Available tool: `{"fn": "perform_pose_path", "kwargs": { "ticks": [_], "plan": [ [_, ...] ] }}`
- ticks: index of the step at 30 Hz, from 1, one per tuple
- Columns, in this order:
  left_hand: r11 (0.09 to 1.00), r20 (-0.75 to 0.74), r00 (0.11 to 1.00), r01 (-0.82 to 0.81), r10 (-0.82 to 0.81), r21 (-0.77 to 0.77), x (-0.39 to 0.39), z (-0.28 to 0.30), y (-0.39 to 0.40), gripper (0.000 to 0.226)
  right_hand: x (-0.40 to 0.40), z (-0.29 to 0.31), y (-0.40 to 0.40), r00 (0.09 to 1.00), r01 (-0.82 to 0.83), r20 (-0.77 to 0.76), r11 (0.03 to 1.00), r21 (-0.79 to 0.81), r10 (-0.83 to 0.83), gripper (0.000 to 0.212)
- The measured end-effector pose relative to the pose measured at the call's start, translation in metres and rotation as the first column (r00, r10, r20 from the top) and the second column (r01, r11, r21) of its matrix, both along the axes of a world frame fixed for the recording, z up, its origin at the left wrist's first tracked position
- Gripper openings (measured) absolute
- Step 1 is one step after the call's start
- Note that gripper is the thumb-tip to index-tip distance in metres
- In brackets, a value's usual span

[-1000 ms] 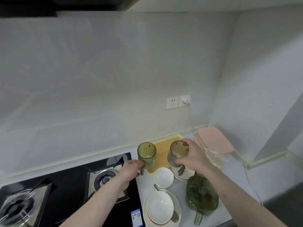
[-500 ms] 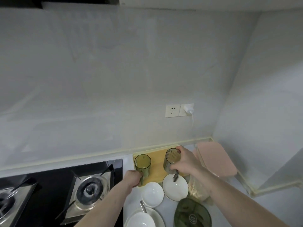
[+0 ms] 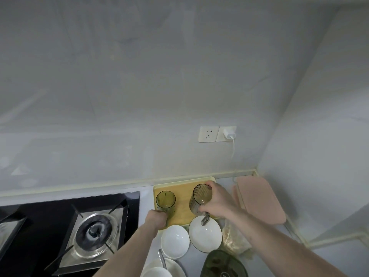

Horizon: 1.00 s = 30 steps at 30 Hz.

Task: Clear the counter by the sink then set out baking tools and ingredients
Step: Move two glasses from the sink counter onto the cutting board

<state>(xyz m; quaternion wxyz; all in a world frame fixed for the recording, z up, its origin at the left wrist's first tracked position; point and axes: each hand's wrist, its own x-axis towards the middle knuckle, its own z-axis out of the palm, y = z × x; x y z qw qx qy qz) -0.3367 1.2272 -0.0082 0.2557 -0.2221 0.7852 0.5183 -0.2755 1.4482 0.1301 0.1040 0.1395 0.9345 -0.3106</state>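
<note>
Bowls (image 3: 175, 241) crowd the counter at six o'clock; the stove (image 3: 93, 232) blocks nine, a pink lid (image 3: 259, 198) three; the tray's (image 3: 182, 204) middle lies open.

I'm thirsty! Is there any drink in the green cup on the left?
Empty. The left cup stands upright on the tray, and you can see straight through to its bottom, no liquid. The left hand grips it.

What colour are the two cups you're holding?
Both cups, the left cup and the right cup, are see-through olive green with ribbed sides, seen from the head view.
</note>
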Motion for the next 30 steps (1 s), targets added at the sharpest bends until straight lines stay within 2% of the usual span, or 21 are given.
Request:
{"fn": "perform_pose_path", "kwargs": {
  "ticks": [6,11,16,23,27,30],
  "plan": [
    [1.0,0.018,1.0,0.01,-0.009,-0.025,-0.003,-0.022,-0.004,0.017,-0.012,-0.008,0.002,1.0,-0.01,-0.01,1.0,-0.007,0.01,0.102],
    [0.999,0.016,1.0,0.014,-0.015,0.029,-0.002,-0.027,-0.013,0.029,-0.024,-0.015,0.0,0.999,-0.041,0.003,0.999,0.009,0.041,0.097],
    [0.998,-0.031,0.997,0.068,-0.067,0.007,0.011,-0.011,-0.017,0.03,-0.039,-0.03,-0.014,0.997,-0.059,0.045,0.998,0.025,0.058,0.1],
    [0.997,-0.127,0.99,0.062,-0.067,-0.044,0.026,0.021,-0.038,0.01,-0.064,-0.057,-0.036,0.99,-0.087,0.127,0.983,0.163,0.067,0.088],
    [0.998,-0.196,0.98,0.016,-0.027,-0.058,0.041,0.05,-0.054,0.023,-0.071,-0.073,-0.045,0.982,-0.119,0.17,0.968,0.222,0.081,0.088],
    [0.998,-0.237,0.971,0.0,-0.013,-0.056,0.055,0.074,-0.062,0.018,-0.074,-0.082,-0.048,0.98,-0.122,0.182,0.966,0.226,0.081,0.088]
  ]
}}
